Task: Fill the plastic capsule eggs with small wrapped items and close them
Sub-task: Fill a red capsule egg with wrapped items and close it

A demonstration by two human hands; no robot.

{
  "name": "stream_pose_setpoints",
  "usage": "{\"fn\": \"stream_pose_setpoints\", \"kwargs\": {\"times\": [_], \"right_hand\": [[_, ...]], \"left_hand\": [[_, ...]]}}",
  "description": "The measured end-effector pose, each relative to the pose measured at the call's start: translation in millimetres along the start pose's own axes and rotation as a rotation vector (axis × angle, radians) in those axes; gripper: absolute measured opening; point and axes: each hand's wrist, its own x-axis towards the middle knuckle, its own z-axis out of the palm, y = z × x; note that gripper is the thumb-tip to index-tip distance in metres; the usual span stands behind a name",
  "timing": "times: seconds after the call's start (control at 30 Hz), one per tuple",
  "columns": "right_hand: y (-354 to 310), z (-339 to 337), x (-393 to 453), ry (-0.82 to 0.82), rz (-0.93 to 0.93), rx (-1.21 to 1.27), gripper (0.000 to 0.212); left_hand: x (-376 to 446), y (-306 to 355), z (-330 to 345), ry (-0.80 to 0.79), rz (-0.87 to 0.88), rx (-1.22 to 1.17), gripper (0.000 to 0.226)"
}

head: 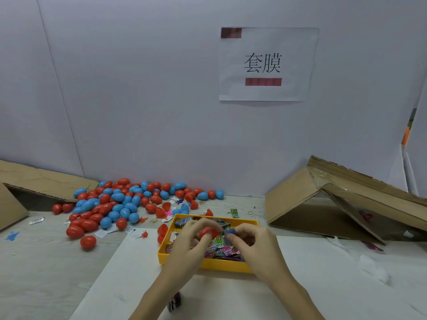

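Above a yellow tray [209,266] full of small wrapped items [219,249], my left hand [188,241] grips a red egg half [206,232]. My right hand [254,242] pinches a small blue piece [230,232] close beside that red half; whether it is an egg half or a wrapped item I cannot tell. A heap of closed red and blue capsule eggs [120,204] lies on the table at the back left. Loose red halves [162,229] sit by the tray's left wall.
A tilted cardboard box [335,204] lies open at the right, another cardboard flap [34,181] at the far left. A paper sign [265,64] hangs on the wall behind. A small dark packet [174,302] lies near the table's front edge. Scraps of wrapper lie around the egg heap.
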Motion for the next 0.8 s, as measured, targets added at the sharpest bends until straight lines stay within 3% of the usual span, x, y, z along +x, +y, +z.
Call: {"fn": "stream_pose_setpoints", "kwargs": {"times": [0.07, 0.13, 0.23, 0.37, 0.6, 0.7, 0.8], "right_hand": [[1.2, 2.1, -0.8, -0.010, 0.015, 0.004, 0.008], [1.4, 3.8, -0.6, -0.015, 0.020, 0.004, 0.012], [-0.5, 5.4, -0.9, -0.033, 0.003, 0.020, 0.014], [-2.7, 2.3, -0.9, -0.077, -0.023, 0.013, 0.015], [-4.0, -2.0, -0.2, -0.151, -0.026, 0.051, 0.014], [-1.1, -0.2, -0.3, -0.129, 0.004, 0.104, 0.003], [1.5, 1.4, -0.7, -0.071, 0.092, 0.200, 0.009]], "left_hand": [[-0.9, 2.4, 1.9, 0.027, -0.001, 0.045, 0.030], [-2.1, 5.9, 3.5, 0.048, -0.017, 0.041, 0.011], [-3.0, 3.7, 3.5, 0.024, -0.031, 0.054, 0.021], [-0.4, 5.9, 0.2, -0.029, -0.101, -0.076, 0.005], [-0.2, 8.0, -2.8, 0.019, -0.158, -0.137, 0.012], [-1.0, 8.0, -3.4, 0.020, -0.140, -0.127, 0.010], [-1.9, 10.4, -3.8, 0.003, -0.129, -0.193, 0.013]]}}
